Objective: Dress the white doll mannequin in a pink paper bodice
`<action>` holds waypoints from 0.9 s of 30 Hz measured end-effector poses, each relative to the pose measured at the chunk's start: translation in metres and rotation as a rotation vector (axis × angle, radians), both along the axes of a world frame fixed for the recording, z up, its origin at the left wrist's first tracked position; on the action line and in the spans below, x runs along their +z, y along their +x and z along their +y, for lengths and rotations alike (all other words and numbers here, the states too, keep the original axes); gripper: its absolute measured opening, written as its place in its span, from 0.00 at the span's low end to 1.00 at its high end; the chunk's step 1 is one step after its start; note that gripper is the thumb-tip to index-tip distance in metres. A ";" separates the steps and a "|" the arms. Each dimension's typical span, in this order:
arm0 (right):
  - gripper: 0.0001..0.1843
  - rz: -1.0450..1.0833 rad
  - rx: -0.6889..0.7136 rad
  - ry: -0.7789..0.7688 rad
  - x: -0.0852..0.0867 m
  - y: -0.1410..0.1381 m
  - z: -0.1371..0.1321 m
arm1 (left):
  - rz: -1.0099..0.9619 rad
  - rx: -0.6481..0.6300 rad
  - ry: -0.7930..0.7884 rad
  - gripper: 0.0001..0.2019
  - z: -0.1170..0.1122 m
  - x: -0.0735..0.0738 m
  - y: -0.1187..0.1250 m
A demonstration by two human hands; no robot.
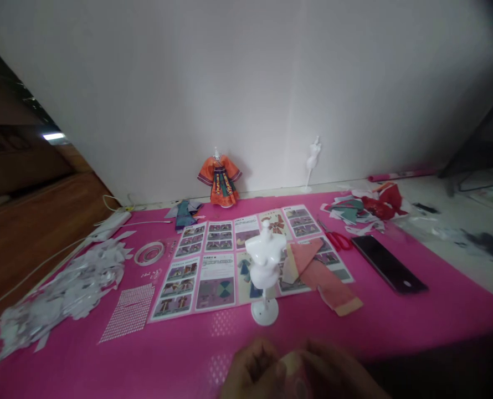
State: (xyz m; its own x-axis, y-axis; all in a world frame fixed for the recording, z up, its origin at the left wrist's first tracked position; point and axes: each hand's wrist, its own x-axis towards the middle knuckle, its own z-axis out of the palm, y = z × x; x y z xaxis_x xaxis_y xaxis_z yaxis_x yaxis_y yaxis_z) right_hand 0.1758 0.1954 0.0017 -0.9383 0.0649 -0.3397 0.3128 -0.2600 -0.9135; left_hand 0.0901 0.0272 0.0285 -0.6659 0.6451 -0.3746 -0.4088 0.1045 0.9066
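Note:
Both my hands are low at the bottom edge, blurred and pressed close together. My left hand (252, 371) and my right hand (333, 374) have curled fingers meeting round a small pale thing (291, 366) that I cannot make out. Just beyond them a bare white mannequin stand (265, 271) stands upright on the pink mat (396, 324). It rests at the front edge of an unfolded instruction sheet (213, 260). Salmon paper pieces (321, 274) lie on the sheet to its right.
A dressed orange mannequin (220, 180) and another bare white one (313, 160) stand by the wall. Red scissors (338, 239), a black phone (388, 263), paper scraps (366, 209), a tape roll (149, 253), a sticker sheet (130, 311) and white offcuts (72, 285) lie around.

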 end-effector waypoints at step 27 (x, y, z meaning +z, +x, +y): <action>0.10 0.037 -0.329 0.175 0.047 -0.020 0.005 | 0.306 0.317 0.259 0.15 -0.023 0.018 -0.025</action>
State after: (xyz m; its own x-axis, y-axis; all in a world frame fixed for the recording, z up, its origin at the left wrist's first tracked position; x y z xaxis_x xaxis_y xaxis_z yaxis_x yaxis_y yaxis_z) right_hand 0.1562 0.2001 0.0484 -0.8691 0.4189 -0.2631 0.2044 -0.1802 -0.9622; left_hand 0.0648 0.0045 0.0464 -0.8983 0.4392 0.0133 -0.0958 -0.2253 0.9696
